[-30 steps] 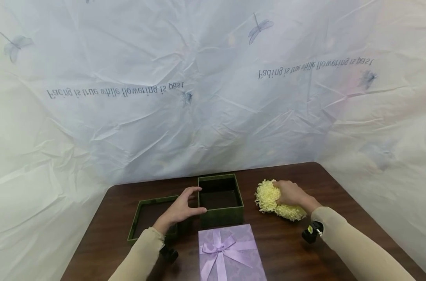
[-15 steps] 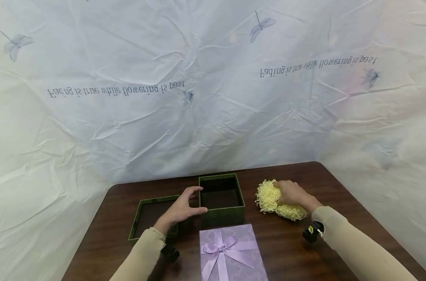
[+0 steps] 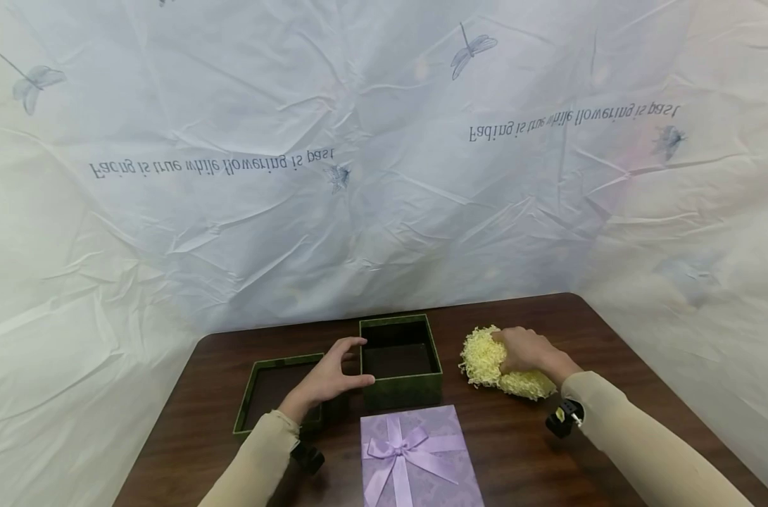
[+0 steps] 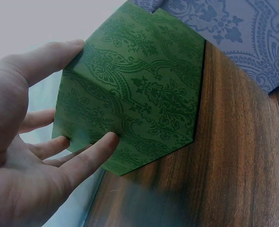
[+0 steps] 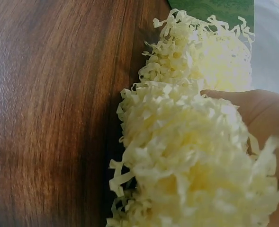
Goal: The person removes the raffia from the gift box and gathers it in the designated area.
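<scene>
The curled right hand (image 3: 531,348) grips yellow shredded paper (image 3: 482,358) on the desk (image 3: 510,443), at right. Left of it stands an open green box (image 3: 401,392), the left hand (image 3: 326,375) spread wide at its left wall. Farther left lies a shallow lid (image 3: 274,389); nearer, a ribboned purple gift box (image 3: 423,486).

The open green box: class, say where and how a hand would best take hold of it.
Probably pinch the green box by its right rim, coming from above and the right. It stands upright with its top open, so the thin wall fits between fingers and thumb. The left hand is at the left wall; the purple box lies close to the near one.
</scene>
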`<state>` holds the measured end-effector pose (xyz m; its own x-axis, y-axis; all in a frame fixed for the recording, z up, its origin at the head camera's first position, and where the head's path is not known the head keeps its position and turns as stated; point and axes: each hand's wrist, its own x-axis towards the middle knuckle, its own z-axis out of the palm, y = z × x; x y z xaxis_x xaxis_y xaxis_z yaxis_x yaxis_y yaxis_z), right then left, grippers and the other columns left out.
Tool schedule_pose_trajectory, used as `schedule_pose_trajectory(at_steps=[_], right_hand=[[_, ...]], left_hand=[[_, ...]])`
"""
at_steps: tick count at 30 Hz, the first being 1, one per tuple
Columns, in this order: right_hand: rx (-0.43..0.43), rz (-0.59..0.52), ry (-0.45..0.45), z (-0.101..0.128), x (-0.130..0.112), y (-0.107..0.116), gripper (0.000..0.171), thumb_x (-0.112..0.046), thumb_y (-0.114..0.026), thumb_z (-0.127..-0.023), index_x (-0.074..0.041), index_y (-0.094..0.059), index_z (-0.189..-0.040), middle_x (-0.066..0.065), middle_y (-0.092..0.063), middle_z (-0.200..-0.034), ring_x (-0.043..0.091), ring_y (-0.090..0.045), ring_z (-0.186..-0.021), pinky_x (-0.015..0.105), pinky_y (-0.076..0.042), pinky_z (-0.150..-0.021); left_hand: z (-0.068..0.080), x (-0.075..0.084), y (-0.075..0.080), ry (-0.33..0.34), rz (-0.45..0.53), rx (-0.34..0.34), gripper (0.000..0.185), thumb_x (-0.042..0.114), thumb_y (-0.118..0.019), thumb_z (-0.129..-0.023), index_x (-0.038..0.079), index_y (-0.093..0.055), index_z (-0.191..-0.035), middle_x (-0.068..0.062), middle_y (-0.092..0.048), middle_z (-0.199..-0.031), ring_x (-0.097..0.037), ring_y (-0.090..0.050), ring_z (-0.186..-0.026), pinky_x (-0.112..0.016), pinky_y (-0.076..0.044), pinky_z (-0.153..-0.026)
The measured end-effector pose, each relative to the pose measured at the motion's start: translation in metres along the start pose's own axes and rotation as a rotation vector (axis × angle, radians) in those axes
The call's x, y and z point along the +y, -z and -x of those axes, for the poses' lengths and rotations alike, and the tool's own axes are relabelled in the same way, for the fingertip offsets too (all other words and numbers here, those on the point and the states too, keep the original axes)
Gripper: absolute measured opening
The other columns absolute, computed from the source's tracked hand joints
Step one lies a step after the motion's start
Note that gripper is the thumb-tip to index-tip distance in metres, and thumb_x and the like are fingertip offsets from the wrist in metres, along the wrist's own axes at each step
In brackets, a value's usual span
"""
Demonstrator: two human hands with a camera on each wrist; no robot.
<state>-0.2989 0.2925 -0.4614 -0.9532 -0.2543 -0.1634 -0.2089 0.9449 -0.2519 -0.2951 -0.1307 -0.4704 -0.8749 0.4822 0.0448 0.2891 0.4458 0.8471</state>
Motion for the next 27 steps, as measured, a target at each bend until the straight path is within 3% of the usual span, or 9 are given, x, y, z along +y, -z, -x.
schedule_pose_trajectory(at_steps=[13, 20, 27], right_hand=[[0.018, 0.086, 0.007, 0.003, 0.0, 0.003, 0.077, -0.029, -0.083, -0.076, -0.007, -0.05, -0.142, 0.022, -0.053, -0.139, 0.045, -0.058, -0.113, 0.04, -0.05, -0.057], [0.012, 0.069, 0.021, 0.008, -0.003, 0.009, 0.08, -0.03, -0.083, -0.075, -0.005, -0.048, -0.143, 0.024, -0.051, -0.14, 0.048, -0.053, -0.12, 0.044, -0.052, -0.06], [-0.003, 0.064, 0.04, 0.012, -0.004, 0.013, 0.081, -0.029, -0.081, -0.074, -0.003, -0.047, -0.143, 0.025, -0.05, -0.141, 0.05, -0.048, -0.125, 0.052, -0.055, -0.07]], left_hand=[[-0.001, 0.0, 0.0, -0.004, -0.018, 0.0, 0.071, 0.03, -0.078, -0.084, 0.023, -0.042, -0.144, -0.01, -0.027, -0.156, -0.039, -0.039, -0.136, -0.058, -0.041, -0.104], [-0.001, 0.0, 0.001, -0.012, -0.018, -0.006, 0.075, 0.04, -0.079, -0.081, 0.023, -0.042, -0.144, -0.01, -0.027, -0.156, -0.039, -0.039, -0.136, -0.058, -0.042, -0.104], [-0.001, -0.002, 0.002, -0.012, -0.005, -0.013, 0.073, 0.036, -0.078, -0.083, 0.023, -0.041, -0.145, -0.01, -0.026, -0.156, -0.039, -0.039, -0.136, -0.058, -0.043, -0.103]])
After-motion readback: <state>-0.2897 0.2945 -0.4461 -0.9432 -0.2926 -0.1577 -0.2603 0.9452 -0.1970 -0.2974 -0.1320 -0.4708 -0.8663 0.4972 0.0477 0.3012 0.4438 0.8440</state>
